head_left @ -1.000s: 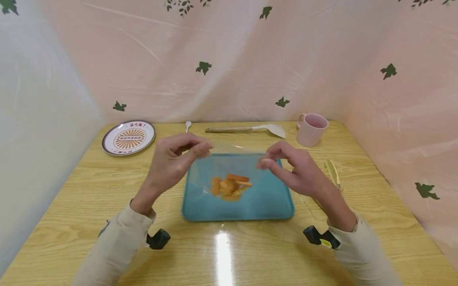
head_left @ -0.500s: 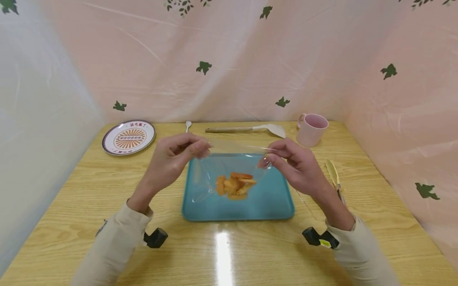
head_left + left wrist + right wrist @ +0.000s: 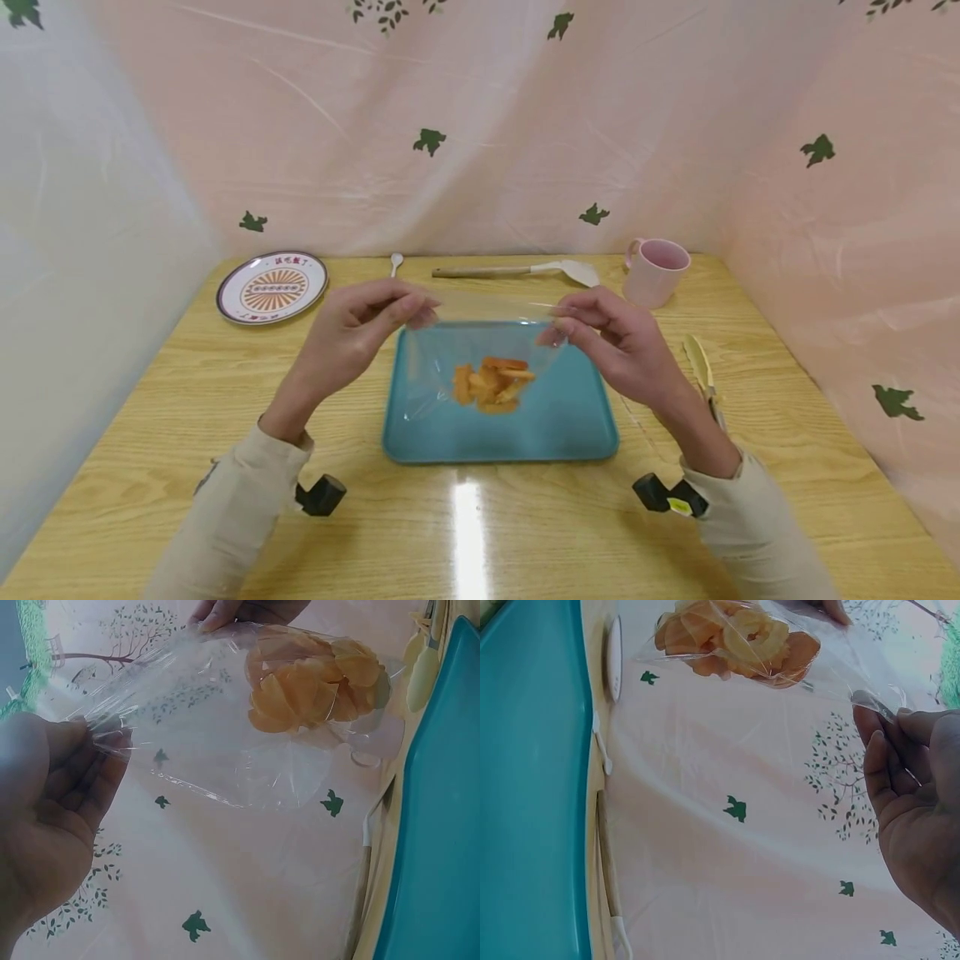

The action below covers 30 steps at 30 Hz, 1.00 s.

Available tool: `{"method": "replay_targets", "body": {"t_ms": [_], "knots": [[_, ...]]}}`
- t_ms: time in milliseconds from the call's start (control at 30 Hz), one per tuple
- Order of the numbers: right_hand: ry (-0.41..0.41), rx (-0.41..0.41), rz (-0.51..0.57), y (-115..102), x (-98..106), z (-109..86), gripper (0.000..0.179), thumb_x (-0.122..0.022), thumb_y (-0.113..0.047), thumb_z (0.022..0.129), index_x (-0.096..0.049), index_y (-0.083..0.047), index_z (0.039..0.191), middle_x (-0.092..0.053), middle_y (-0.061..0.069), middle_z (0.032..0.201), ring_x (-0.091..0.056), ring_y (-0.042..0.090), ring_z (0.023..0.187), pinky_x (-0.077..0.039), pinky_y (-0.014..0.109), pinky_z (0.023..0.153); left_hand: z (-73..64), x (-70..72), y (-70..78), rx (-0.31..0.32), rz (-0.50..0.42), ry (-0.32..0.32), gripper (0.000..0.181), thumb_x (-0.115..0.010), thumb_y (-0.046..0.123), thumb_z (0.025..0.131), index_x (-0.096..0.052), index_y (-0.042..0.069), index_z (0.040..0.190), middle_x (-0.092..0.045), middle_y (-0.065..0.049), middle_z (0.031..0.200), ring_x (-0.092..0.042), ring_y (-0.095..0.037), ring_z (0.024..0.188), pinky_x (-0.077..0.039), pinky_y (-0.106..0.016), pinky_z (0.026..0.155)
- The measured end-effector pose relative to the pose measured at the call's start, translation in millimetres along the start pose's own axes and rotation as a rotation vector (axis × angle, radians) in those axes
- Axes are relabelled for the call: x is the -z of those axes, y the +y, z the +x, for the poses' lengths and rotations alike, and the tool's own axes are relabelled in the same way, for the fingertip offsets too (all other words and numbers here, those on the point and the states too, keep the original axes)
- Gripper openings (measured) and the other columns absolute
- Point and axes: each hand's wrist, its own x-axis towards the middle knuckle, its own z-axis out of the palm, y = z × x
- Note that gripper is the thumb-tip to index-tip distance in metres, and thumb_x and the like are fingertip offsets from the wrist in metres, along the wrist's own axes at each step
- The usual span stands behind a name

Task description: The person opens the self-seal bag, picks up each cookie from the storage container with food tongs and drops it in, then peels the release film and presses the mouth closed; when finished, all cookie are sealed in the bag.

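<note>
A clear plastic bag [image 3: 435,379] hangs above the blue tray [image 3: 502,446], its top edge stretched between both hands. Low in the bag sits a clump of orange and yellow slices [image 3: 491,387]; in the right wrist view one yellow slice [image 3: 754,637] is ring-shaped with a hole. My left hand [image 3: 352,333] pinches the bag's upper left corner between thumb and fingers. On the other side, my right hand [image 3: 618,342] pinches the upper right corner. The left wrist view shows the film gathered at the left fingertips [image 3: 112,739].
Along the table's back lie a patterned plate [image 3: 273,287], a small white spoon [image 3: 396,265] and a wooden-handled spatula [image 3: 487,272]. A pink mug [image 3: 655,275] stands at back right. Yellow-ended tongs [image 3: 699,367] lie beside the right forearm, partly covered by it.
The left hand has shifted slightly left, so the bag's top is pulled a little wider. The slices have swung slightly right and up in view. Both hands keep their pinch.
</note>
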Motion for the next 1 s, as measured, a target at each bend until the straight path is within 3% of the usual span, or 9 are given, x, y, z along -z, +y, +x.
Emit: {"method": "replay_targets", "body": {"t_ms": [200, 433, 733, 867, 1000], "knots": [[0.017, -0.013, -0.030, 2.8, -4.8, 5.4, 0.034, -0.064, -0.021, 0.104, -0.063, 0.012, 0.106, -0.076, 0.018, 0.091, -0.075, 0.012, 0.091, -0.059, 0.025, 0.076, -3.4, 9.2, -0.9, -0.005, 0.042, 0.013, 0.019, -0.060, -0.017, 0.096, -0.074, -0.010, 0.107, -0.077, -0.012, 0.092, -0.074, -0.017, 0.084, -0.061, -0.030, 0.078], [0.004, -0.017, 0.027, 17.3, -25.3, 12.5, 0.010, -0.065, -0.001, 0.102, -0.064, 0.008, 0.105, -0.077, 0.017, 0.091, -0.075, 0.015, 0.088, -0.059, 0.030, 0.078, -15.3, 28.4, -2.0, 0.094, 0.092, 0.017, 0.021, -0.060, -0.009, 0.101, -0.077, -0.003, 0.112, -0.078, -0.007, 0.095, -0.074, -0.017, 0.085, -0.059, -0.027, 0.079], [-0.028, -0.026, 0.086, 30.1, -56.9, 23.5, 0.016, -0.064, -0.010, 0.104, -0.064, 0.006, 0.107, -0.077, 0.015, 0.091, -0.074, 0.021, 0.085, -0.059, 0.033, 0.077, -35.1, 57.3, -5.2, 0.172, 0.141, -0.005, 0.020, -0.059, -0.007, 0.102, -0.075, -0.006, 0.113, -0.077, -0.008, 0.092, -0.072, -0.014, 0.084, -0.058, -0.023, 0.079], [-0.053, -0.027, 0.093, 35.9, -70.5, 27.0, 0.007, -0.062, 0.003, 0.102, -0.064, 0.004, 0.108, -0.077, 0.014, 0.093, -0.074, 0.023, 0.086, -0.059, 0.034, 0.075, -43.2, 69.9, -6.1, 0.184, 0.178, -0.004, 0.021, -0.059, -0.007, 0.102, -0.075, -0.007, 0.115, -0.077, -0.008, 0.093, -0.072, -0.013, 0.085, -0.057, -0.022, 0.080], [-0.074, -0.031, 0.118, 40.2, -85.5, 31.0, 0.016, -0.061, 0.016, 0.097, -0.063, 0.005, 0.108, -0.077, 0.014, 0.093, -0.074, 0.025, 0.086, -0.060, 0.037, 0.074, -52.8, 81.2, -6.6, 0.223, 0.221, 0.012, 0.021, -0.060, -0.007, 0.101, -0.075, -0.006, 0.116, -0.077, -0.005, 0.093, -0.072, -0.012, 0.084, -0.057, -0.021, 0.078]]}}
